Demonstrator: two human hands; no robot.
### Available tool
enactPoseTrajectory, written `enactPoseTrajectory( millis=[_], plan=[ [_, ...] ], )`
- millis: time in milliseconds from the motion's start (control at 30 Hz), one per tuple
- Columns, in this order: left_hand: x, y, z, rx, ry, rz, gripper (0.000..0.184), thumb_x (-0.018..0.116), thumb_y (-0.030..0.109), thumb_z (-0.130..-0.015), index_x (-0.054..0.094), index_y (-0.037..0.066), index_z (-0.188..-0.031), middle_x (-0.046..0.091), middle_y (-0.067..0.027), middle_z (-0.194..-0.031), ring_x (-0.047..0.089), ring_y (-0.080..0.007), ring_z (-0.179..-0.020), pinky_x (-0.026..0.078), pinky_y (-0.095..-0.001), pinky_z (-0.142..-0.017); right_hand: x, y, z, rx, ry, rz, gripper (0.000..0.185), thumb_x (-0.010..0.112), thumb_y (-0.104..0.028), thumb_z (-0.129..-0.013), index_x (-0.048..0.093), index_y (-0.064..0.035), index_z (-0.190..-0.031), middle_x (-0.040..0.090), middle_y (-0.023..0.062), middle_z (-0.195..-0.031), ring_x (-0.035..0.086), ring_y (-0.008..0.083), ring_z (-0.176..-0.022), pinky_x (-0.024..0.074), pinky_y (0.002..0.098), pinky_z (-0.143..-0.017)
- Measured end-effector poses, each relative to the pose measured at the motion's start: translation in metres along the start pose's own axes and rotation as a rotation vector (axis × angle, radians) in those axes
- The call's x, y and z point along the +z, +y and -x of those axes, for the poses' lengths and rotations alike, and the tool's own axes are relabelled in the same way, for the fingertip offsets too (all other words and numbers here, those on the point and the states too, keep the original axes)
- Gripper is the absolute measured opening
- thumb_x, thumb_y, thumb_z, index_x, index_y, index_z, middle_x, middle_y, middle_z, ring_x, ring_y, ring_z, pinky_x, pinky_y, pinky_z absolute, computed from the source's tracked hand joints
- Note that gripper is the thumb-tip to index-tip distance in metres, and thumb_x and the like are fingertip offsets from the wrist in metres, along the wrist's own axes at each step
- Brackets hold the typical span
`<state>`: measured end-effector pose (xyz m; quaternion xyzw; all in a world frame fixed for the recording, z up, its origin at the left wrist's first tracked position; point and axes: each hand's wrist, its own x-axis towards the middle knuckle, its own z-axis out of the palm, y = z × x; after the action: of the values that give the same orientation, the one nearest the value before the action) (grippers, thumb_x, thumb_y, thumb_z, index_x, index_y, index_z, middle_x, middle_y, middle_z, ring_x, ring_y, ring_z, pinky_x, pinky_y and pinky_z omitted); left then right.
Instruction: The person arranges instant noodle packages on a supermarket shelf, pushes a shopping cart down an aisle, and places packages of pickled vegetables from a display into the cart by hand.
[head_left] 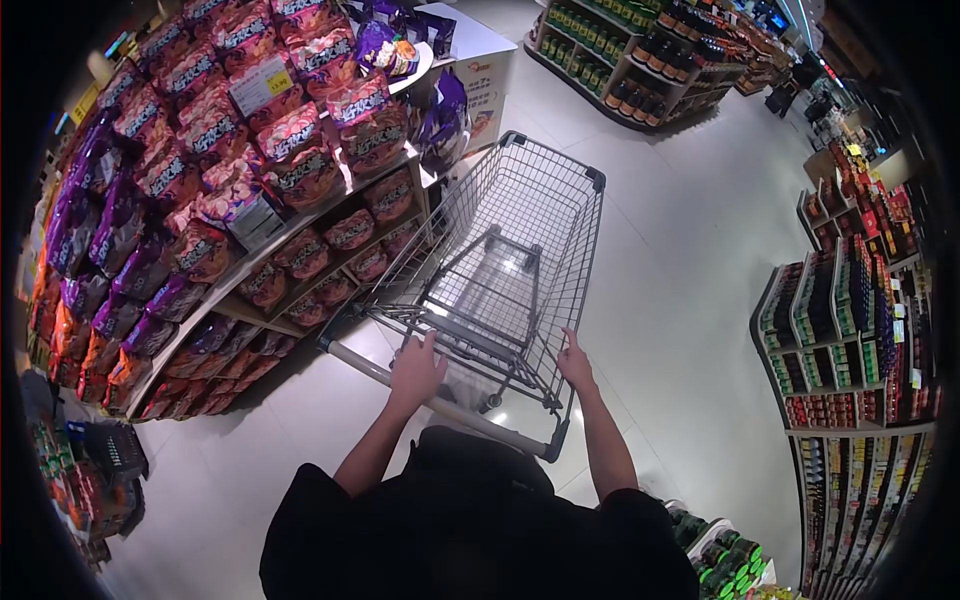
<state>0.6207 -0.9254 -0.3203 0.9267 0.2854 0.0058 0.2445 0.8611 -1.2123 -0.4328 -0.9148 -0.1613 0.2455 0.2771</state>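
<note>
A grey wire shopping cart (590, 260) stands in front of me, its basket tilted slightly in view and a folded seat frame (487, 262) inside it. My left hand (418, 372) reaches past the push handle (465, 418) to the cart's rear edge, with some fingers stretched forward. At the right rear side of the basket is my right hand (574, 364), index finger extended and thumb apart. Whether either hand presses on the wire or hovers just over it, I cannot tell. No item shows in either hand.
On the left, close to the cart, a curved shelf display holds red packs (290, 140) and purple bags (110, 240). Bottle shelves (640, 75) stand ahead. More shelving (830, 330) lines the right. Green-capped jars (725, 560) sit near my right side. Pale floor (670, 250) lies between.
</note>
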Motion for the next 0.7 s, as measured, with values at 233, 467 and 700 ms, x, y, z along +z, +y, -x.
enactPoseTrajectory(
  millis=[233, 467, 700],
  plan=[
    [-0.002, 0.034, -0.048, 0.049, -0.148, -0.015, 0.057, 0.064, 0.032, -0.088, 0.048, 0.003, -0.134, 0.063, -0.0226, -0.111, 0.064, -0.0366, -0.100, 0.052, -0.0445, -0.087, -0.032, 0.003, -0.050, -0.011, 0.016, 0.048, 0.061, 0.053, -0.013, -0.087, 0.037, -0.0245, -0.145, 0.066, 0.0166, -0.083, 0.067, 0.0347, -0.081, 0.0519, 0.0491, -0.074],
    [0.016, 0.079, -0.101, 0.021, -0.169, 0.005, 0.055, 0.063, 0.034, -0.088, 0.046, 0.008, -0.134, 0.068, -0.0169, -0.088, 0.068, -0.0352, -0.083, 0.054, -0.0457, -0.073, -0.071, 0.029, -0.115, -0.129, 0.038, -0.059, 0.060, 0.049, -0.009, -0.088, 0.036, -0.0218, -0.145, 0.064, 0.0185, -0.074, 0.066, 0.0362, -0.072, 0.0510, 0.0470, -0.071],
    [0.033, 0.129, -0.152, -0.071, -0.104, -0.061, 0.050, 0.064, 0.034, -0.086, 0.049, 0.018, -0.131, 0.069, -0.0115, -0.083, 0.068, -0.0329, -0.080, 0.053, -0.0466, -0.070, -0.109, 0.048, -0.179, -0.075, -0.019, -0.100, 0.062, 0.051, -0.008, -0.085, 0.039, -0.0269, -0.143, 0.065, 0.0256, -0.095, 0.066, 0.0417, -0.091, 0.0517, 0.0514, -0.080]
  ],
)
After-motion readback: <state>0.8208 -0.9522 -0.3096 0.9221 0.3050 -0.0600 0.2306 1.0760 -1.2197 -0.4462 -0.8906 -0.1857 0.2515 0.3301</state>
